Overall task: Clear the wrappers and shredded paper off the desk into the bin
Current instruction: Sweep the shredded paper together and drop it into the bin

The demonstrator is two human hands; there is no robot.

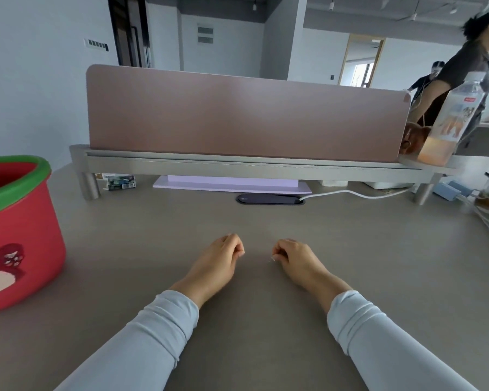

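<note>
The red bin [23,235] with a green rim and a bear picture stands on the grey desk [266,221] at the far left. My left hand [218,261] and my right hand [297,259] rest on the desk near its middle, a short gap between them. Both have their fingers curled in, fingertips pinched. A tiny white scrap [272,259] shows at the right hand's fingertips; I cannot tell whether it is held or lying on the desk. I see no wrappers or shredded paper on the desk surface around the hands.
A pink partition [246,114] on a metal rail crosses the back. Under it lie a small packet [120,183], a lilac board [232,184], a dark cable port [270,198] and a white cable [356,193]. A drink bottle [452,122] stands at the back right; people are behind it.
</note>
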